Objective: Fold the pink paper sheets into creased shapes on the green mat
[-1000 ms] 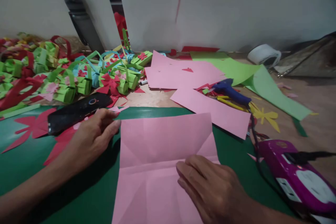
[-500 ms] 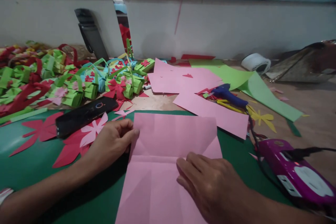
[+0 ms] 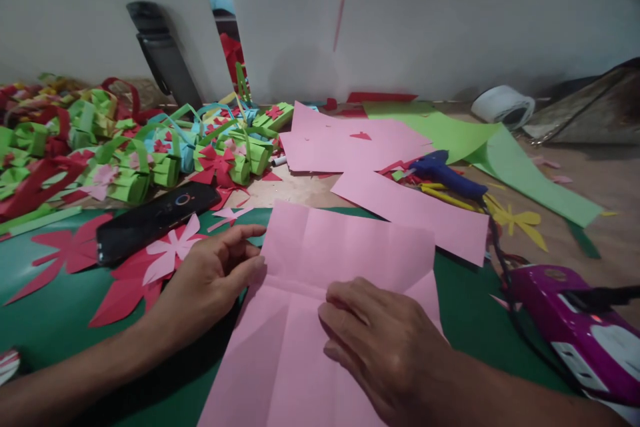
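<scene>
A pink paper sheet (image 3: pixel 295 353) with several fold creases lies in front of me on a green mat (image 3: pixel 195 367). One crease runs across it, and its upper part tilts up a little. My left hand (image 3: pixel 213 273) is at the sheet's left edge, thumb touching the edge and index finger held apart from it. My right hand (image 3: pixel 380 340) rests on the middle of the sheet just below the cross crease, fingers bent lightly and lying on the paper. What is under the right palm is hidden.
Left lie a black phone (image 3: pixel 155 220), red and pink paper flowers (image 3: pixel 173 250) and a pile of small green paper baskets (image 3: pixel 130 180). Beyond are pink sheets (image 3: pixel 350 143), green paper (image 3: pixel 450 130) and a blue glue gun (image 3: pixel 445 173). A purple power strip (image 3: pixel 565 320) with a black cable stands right.
The pink sheet has turned slightly clockwise, its top edge shifting right. My left index finger has straightened away from the thumb. My right hand has slid slightly left. The view has tilted down.
</scene>
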`<state>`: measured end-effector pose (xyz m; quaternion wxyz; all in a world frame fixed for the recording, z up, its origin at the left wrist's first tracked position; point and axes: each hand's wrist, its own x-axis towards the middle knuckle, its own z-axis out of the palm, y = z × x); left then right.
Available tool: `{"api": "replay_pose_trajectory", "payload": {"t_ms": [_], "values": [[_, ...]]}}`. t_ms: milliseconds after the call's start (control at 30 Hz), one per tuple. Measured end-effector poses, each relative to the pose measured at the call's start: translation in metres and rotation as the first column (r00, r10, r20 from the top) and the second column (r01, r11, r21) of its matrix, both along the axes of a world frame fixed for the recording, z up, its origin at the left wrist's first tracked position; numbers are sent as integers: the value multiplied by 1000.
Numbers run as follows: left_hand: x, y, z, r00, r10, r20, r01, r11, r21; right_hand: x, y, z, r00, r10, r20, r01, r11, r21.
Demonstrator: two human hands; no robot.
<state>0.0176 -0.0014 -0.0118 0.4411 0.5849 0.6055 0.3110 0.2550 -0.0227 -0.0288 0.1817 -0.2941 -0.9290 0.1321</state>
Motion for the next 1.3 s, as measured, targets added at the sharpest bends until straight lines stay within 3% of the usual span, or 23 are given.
{"api": "replay_pose_trajectory", "payload": {"t_ms": [167, 333, 533, 833, 1033, 1300], "values": [[-2, -5, -2, 998, -43, -43, 41, 998, -54, 0, -1, 1, 999, 16, -30, -16, 1000, 11], [-3, -3, -1, 999, -32, 7, 32, 996, -80, -2, -2, 4, 996, 33, -85, -27, 997, 79], [-1, -1, 2, 999, -36, 13, 37, 996, -77, -3, 2, 4, 995, 64, -82, -61, 998, 33], [-6, 2, 1, 978, -112, 176, 135, 983, -128, -3, 1, 5, 996, 63, -69, -62, 998, 8], [-8, -1, 6, 977, -158, 142, 172, 981, -95, -2, 2, 4, 992, 77, -102, -75, 997, 26], [-9, 2, 12, 947, -222, 233, 276, 933, -232, -1, 4, 2, 987, 110, -116, -105, 994, 42]]}}
